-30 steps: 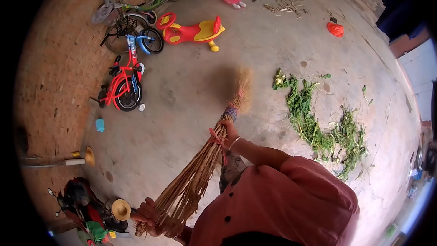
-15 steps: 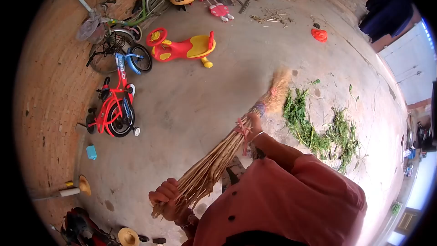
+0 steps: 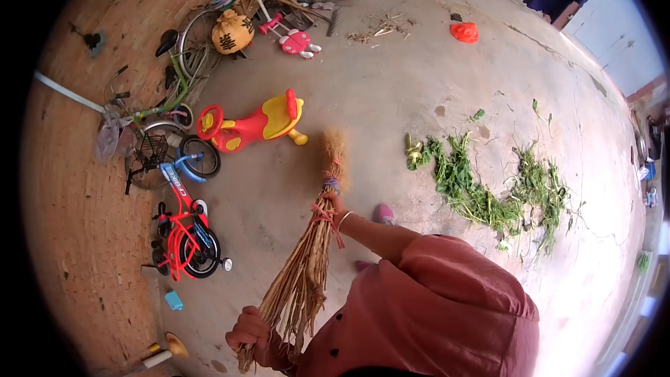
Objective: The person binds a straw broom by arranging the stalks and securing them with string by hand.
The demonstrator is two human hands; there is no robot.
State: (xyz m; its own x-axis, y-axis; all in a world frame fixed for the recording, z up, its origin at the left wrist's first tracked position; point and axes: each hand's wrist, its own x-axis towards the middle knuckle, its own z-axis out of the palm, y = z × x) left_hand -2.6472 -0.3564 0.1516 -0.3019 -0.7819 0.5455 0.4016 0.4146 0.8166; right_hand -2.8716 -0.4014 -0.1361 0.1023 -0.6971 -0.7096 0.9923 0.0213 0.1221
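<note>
A long broom (image 3: pixel 299 265) of bundled dry stalks runs diagonally up from the lower left. Its blurred bristle head (image 3: pixel 335 150) touches or nearly touches the concrete floor beside the red and yellow ride-on toy (image 3: pixel 258 128). My left hand (image 3: pixel 249 331) is closed around the loose stalk end. Higher up, just below the bristles and the purple binding, my right hand (image 3: pixel 333 202) grips the broom; its fingers are partly hidden behind the stalks. A pink tie (image 3: pixel 324 215) hangs there by the wrist, which wears a bracelet.
Uprooted green plants (image 3: pixel 481 199) lie spread on the floor to the right. A red children's bike (image 3: pixel 187 227) stands by the brick wall at left. At the back are a pink scooter (image 3: pixel 296 40), straw scraps (image 3: pixel 384 28) and a red plastic bag (image 3: pixel 464 32). My pink shoe (image 3: pixel 385 213) shows.
The broom's bristle end has swept left, away from the green plants and toward the ride-on toy. Both hands keep their hold. The camera view has also turned and shifted.
</note>
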